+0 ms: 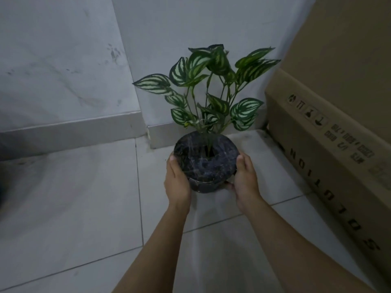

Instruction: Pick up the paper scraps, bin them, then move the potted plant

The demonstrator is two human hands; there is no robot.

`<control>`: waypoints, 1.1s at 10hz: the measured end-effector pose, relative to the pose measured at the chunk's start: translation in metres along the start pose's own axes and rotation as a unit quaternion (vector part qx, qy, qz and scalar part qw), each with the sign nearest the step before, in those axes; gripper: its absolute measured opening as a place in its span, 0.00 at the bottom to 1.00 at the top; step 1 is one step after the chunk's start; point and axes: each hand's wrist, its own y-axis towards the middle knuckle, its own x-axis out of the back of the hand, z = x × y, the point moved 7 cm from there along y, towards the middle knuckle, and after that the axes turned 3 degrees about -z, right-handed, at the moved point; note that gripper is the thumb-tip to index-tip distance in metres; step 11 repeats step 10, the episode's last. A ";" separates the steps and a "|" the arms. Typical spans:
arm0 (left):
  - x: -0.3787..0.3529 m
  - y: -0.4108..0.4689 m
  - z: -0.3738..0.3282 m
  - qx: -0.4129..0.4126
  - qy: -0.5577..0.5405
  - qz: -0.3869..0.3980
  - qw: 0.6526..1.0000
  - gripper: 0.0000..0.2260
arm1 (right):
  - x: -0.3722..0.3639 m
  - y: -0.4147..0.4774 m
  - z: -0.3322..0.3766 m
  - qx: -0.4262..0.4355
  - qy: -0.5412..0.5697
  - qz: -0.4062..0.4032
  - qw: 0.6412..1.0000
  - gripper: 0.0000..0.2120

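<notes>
The potted plant (206,161) is a round dark marbled pot with green-and-white striped leaves rising above it. It is in the middle of the head view, near the corner where the wall meets the floor. My left hand (176,182) clasps the pot's left side and my right hand (246,180) clasps its right side, fingers curled under the base. I cannot tell whether the pot touches the floor or hangs just above it. No paper scraps and no bin are in view.
A large cardboard box (330,144) lies along the right, close to the plant's leaves. A pale wall with a skirting board (69,132) and a protruding corner stands behind the plant. Light floor tiles (74,208) spread to the left and front.
</notes>
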 end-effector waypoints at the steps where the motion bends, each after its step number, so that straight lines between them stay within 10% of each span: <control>1: 0.000 -0.001 0.000 -0.002 -0.017 -0.001 1.000 0.20 | 0.000 -0.002 0.001 0.002 -0.001 -0.011 1.000 0.16; 6: 0.046 -0.037 -0.039 -0.044 0.033 0.036 0.998 0.16 | 0.016 -0.078 0.014 -0.019 0.067 -0.033 0.997 0.21; 11: 0.117 -0.146 -0.206 -0.176 0.023 0.071 0.982 0.15 | 0.036 -0.195 0.189 0.100 0.053 0.011 0.994 0.20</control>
